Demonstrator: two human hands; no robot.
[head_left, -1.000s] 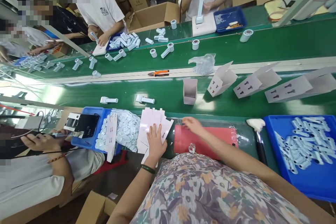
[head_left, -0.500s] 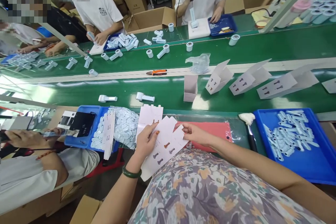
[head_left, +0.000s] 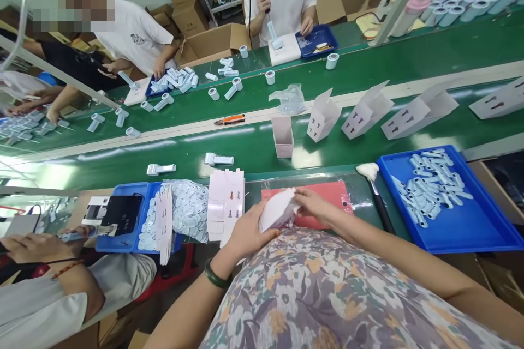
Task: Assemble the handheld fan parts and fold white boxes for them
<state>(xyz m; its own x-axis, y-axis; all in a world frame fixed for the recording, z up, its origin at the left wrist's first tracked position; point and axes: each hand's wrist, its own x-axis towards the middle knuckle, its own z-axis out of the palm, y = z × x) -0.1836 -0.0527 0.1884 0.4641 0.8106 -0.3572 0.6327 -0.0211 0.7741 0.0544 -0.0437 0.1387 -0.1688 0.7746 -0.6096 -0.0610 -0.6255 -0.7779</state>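
Close to my body I hold a small white cardboard box (head_left: 277,209), tilted and partly folded up. My left hand (head_left: 250,232) wraps its left side, with the thumb along the lower edge. At the box's right end my right hand (head_left: 313,204) has its fingers closed on the cardboard; the fingertips are partly hidden. Under my right hand lies a red sheet (head_left: 333,196). Left of my left hand are flat white printed box blanks (head_left: 221,210) with pictures of small devices.
Open white boxes (head_left: 325,114) stand in a row on the green belt (head_left: 184,147). A blue tray (head_left: 454,234) of pale blue parts and a black-handled brush (head_left: 379,202) lie right. Bagged parts (head_left: 190,210) lie left. Co-workers sit across and at left; orange pliers (head_left: 230,119) lie mid-bench.
The flat printed cardboard between my hands is now opened into a box shape. My left hand has moved right and away from the stack of blanks. The view has shifted slightly.
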